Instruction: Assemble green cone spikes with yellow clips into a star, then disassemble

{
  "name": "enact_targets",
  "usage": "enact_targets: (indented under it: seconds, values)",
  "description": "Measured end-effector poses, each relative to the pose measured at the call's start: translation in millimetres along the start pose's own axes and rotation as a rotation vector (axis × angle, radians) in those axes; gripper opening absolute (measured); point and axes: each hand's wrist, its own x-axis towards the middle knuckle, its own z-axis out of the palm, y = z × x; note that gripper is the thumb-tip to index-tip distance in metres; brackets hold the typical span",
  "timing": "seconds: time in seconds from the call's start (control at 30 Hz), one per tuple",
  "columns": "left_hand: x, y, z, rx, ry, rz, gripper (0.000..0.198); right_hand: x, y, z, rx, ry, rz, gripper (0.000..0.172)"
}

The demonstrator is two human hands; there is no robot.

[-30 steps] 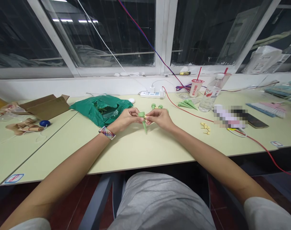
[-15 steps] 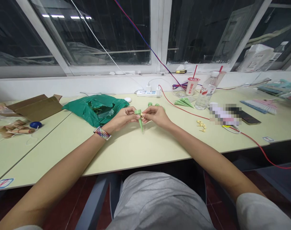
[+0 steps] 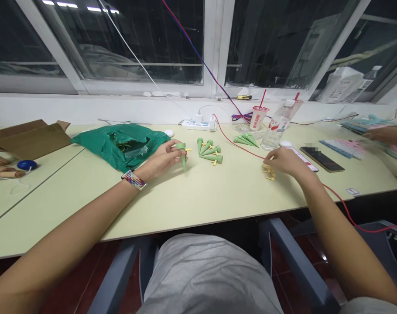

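So the green spike [image 3: 182, 147] is up in the left hand [image 3: 159, 163], pinched between thumb and fingers, cap up, point down. There's a yellow peg [image 3: 188, 150] poking out of its side, toward the right hand [image 3: 283, 160].

What's new: a second ago both hands were fiddling with that spike together. Now the right one has let go and gone way over to the side, and the peg stays on without it. I'd read that as this pair being joined already, though I can't see how snugly.

The right hand is bent down over the loose yellow pegs [image 3: 269, 178], fingertips drawn in close. Can't tell if it's pinching one yet, the fingers cover the spot.

Just right of the left hand, four pegged spikes [image 3: 214, 158] lie fanned out on the surface [image 3: 198, 200]. More green spikes [image 3: 247, 140] sit beyond the right hand, bit to its left, near the bottle [image 3: 277, 131]. Behind the left hand there's a torn green bag [image 3: 102, 141].
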Motion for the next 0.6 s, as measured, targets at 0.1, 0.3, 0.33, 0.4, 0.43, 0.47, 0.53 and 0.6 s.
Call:
enact_targets:
  seconds: [0.1,0.3,0.33,0.4,0.43,0.47,0.53,0.6]
  values:
    - [-2,1,2.3,-0.013,0.001,0.001,0.044,-8,9,5,-0.107,-0.016,0.155,0.026]
    - [-1,-2,1.7,-0.069,0.010,0.012,0.044,-10,-9,20,-0.147,-0.029,0.212,0.028]
    - [-1,-2,1.8,-0.068,0.016,0.007,0.044,-8,-11,21,-0.153,-0.033,0.209,0.027]
    - [-1,-1,2.3,-0.060,0.026,0.000,0.045,-4,-13,23,-0.170,-0.038,0.201,0.027]
    - [-1,-1,2.5,-0.052,0.027,0.002,0.046,-1,-14,25,-0.177,-0.038,0.198,0.027]
    - [-1,-1,2.6,-0.041,0.024,0.006,0.046,1,-15,26,-0.184,-0.036,0.194,0.028]
    - [-1,-2,2.5,-0.023,0.011,0.011,0.045,4,-18,29,-0.199,-0.031,0.177,0.028]
    - [-1,-4,1.6,-0.017,0.004,0.008,0.044,5,-20,31,-0.207,-0.029,0.158,0.028]
